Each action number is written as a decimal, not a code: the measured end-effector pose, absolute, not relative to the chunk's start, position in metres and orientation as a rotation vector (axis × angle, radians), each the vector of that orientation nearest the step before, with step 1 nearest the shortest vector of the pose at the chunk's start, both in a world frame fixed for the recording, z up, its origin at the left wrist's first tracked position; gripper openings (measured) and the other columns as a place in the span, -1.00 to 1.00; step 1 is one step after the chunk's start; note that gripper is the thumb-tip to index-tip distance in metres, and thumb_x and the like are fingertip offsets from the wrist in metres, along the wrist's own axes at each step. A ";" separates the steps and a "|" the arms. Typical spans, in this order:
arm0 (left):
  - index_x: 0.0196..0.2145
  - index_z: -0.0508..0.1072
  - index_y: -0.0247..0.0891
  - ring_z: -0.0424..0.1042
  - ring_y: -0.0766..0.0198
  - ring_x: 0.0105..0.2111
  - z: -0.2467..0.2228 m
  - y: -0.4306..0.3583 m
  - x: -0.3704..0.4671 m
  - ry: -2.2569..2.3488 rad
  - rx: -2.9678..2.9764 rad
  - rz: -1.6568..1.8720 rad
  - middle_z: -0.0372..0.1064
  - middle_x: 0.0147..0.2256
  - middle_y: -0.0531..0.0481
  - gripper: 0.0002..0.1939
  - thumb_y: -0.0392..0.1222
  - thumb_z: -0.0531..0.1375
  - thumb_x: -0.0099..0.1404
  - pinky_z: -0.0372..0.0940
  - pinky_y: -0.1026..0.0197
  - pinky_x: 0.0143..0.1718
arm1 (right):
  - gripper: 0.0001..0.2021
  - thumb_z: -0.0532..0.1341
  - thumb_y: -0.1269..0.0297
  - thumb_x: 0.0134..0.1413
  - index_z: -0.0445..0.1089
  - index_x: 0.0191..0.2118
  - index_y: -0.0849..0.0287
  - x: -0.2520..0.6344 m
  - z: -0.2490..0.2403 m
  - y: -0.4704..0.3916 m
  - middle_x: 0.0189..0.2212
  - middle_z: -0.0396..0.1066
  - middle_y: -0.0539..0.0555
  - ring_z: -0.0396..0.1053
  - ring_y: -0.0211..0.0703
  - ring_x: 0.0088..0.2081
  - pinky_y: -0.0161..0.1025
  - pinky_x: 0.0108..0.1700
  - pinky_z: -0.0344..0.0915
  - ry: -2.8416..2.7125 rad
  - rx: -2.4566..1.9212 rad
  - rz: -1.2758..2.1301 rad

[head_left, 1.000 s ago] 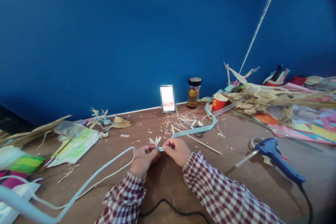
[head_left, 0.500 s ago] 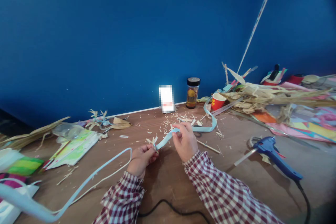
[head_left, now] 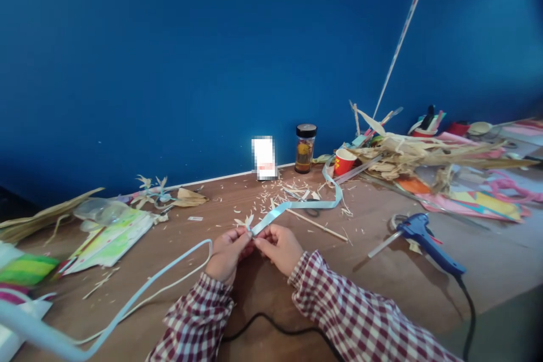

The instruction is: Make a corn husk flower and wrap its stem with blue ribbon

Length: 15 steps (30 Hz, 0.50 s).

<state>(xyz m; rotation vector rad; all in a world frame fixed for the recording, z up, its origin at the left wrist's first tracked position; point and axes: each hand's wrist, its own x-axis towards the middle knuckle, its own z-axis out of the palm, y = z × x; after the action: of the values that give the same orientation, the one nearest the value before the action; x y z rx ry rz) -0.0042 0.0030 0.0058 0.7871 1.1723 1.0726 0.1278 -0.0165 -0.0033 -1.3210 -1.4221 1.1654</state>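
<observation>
My left hand (head_left: 228,253) is closed, thumb and fingers pinching a small flower of pale, dried husk petals (head_left: 245,222). From the flower's base a light blue ribbon (head_left: 292,205) runs off to the back right, past the red paper cup. My right hand (head_left: 280,248) is closed too, its fingertips pinching the ribbon right beside the flower. The two hands nearly touch. What lies under the fingertips is hidden. Beyond them lie a thin stick (head_left: 318,225) and scissors (head_left: 313,210), partly covered by the ribbon and husk scraps.
A blue glue gun (head_left: 430,243) with a black cord lies at right. Dried husks (head_left: 407,150), a red paper cup (head_left: 344,163) and a lidded jar (head_left: 306,150) stand farther back. A white bent lamp arm (head_left: 139,288) crosses the left front. Painted paper (head_left: 110,237) lies at left.
My right hand has slid down the ribbon toward my left hand and now meets it at the flower. The view has shifted slightly to the right.
</observation>
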 end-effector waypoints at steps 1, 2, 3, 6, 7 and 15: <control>-0.54 0.42 -0.35 0.30 0.43 -0.60 0.006 0.003 -0.004 1.173 0.793 1.077 0.37 -0.59 0.07 -0.69 -0.12 0.36 -0.23 0.23 0.38 -0.54 | -0.89 0.16 0.28 -0.04 0.31 -0.42 0.23 0.127 -0.005 -0.015 -0.58 0.34 -0.01 0.29 -0.31 -0.54 -0.39 -0.54 0.20 -1.385 -1.313 1.208; -0.54 0.42 -0.35 0.31 0.42 -0.59 0.006 0.003 -0.003 1.173 0.803 1.083 0.37 -0.59 0.06 -0.69 -0.12 0.36 -0.24 0.23 0.37 -0.54 | -0.89 0.17 0.28 -0.05 0.30 -0.41 0.22 0.127 -0.006 -0.014 -0.59 0.34 -0.01 0.29 -0.32 -0.55 -0.41 -0.57 0.19 -1.350 -1.305 1.249; -0.54 0.42 -0.35 0.30 0.41 -0.59 0.006 0.003 -0.003 1.173 0.815 1.091 0.37 -0.59 0.06 -0.69 -0.11 0.36 -0.24 0.23 0.36 -0.53 | -0.89 0.17 0.28 -0.06 0.29 -0.40 0.22 0.126 -0.008 -0.014 -0.59 0.33 -0.02 0.28 -0.33 -0.56 -0.42 -0.60 0.17 -1.315 -1.298 1.289; -0.54 0.43 -0.35 0.29 0.42 -0.61 0.005 0.002 -0.002 1.186 0.847 1.109 0.35 -0.61 0.07 -0.68 -0.10 0.36 -0.24 0.21 0.36 -0.55 | -0.87 0.19 0.28 -0.09 0.26 -0.41 0.22 0.124 -0.011 -0.013 -0.62 0.30 -0.05 0.27 -0.34 -0.60 -0.45 -0.66 0.15 -1.214 -1.273 1.414; -0.54 0.43 -0.35 0.27 0.43 -0.62 0.005 0.002 -0.002 1.191 0.853 1.107 0.34 -0.62 0.07 -0.69 -0.10 0.36 -0.24 0.19 0.36 -0.56 | -0.87 0.20 0.29 -0.10 0.25 -0.41 0.22 0.123 -0.011 -0.013 -0.63 0.29 -0.06 0.26 -0.34 -0.61 -0.45 -0.67 0.16 -1.187 -1.265 1.449; -0.56 0.44 -0.35 0.18 0.49 -0.68 0.001 0.004 -0.002 1.183 0.869 1.092 0.28 -0.69 0.11 -0.73 -0.11 0.35 -0.20 0.08 0.41 -0.65 | -0.89 0.16 0.26 -0.06 0.27 -0.44 0.18 0.128 -0.003 -0.018 -0.55 0.34 -0.02 0.31 -0.30 -0.53 -0.37 -0.51 0.28 -1.335 -1.304 1.094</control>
<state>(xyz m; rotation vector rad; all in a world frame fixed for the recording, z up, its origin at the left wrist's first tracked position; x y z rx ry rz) -0.0023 0.0036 0.0008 0.8692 1.1832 1.0916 0.1283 -0.0184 -0.0028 -1.3040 -1.3347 1.0941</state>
